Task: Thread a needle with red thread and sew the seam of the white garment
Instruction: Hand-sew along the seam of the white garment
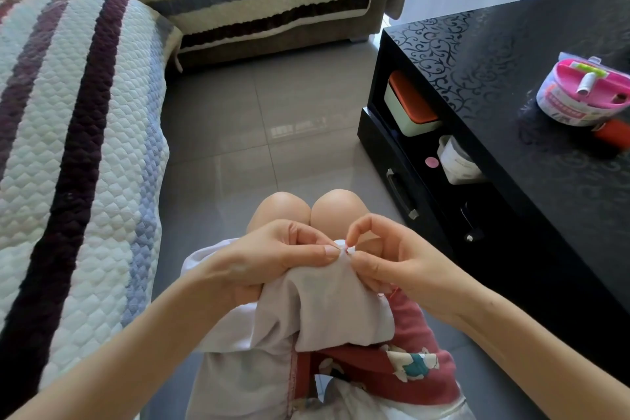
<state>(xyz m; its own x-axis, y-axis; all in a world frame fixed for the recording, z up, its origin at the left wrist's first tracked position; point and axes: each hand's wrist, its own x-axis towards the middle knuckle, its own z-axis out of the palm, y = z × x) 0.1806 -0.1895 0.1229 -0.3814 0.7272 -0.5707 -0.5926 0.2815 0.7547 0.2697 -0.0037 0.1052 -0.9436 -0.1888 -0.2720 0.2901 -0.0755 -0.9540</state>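
Note:
The white garment (327, 310) lies bunched over my lap, above my knees. My left hand (272, 259) pinches its upper edge between thumb and fingers. My right hand (385, 259) meets it from the right, thumb and forefinger pinched at the seam, where a speck of red thread (348, 250) shows. The needle itself is too small to make out. A short strand of red thread also trails under my right palm (392, 293).
A black glossy coffee table (531, 85) stands to my right, carrying a pink-lidded sewing kit (584, 92) and an orange object (613, 133). Its open shelf holds boxes (409, 106). A quilted striped sofa cover (78, 133) fills the left. Grey tiled floor (259, 119) lies ahead.

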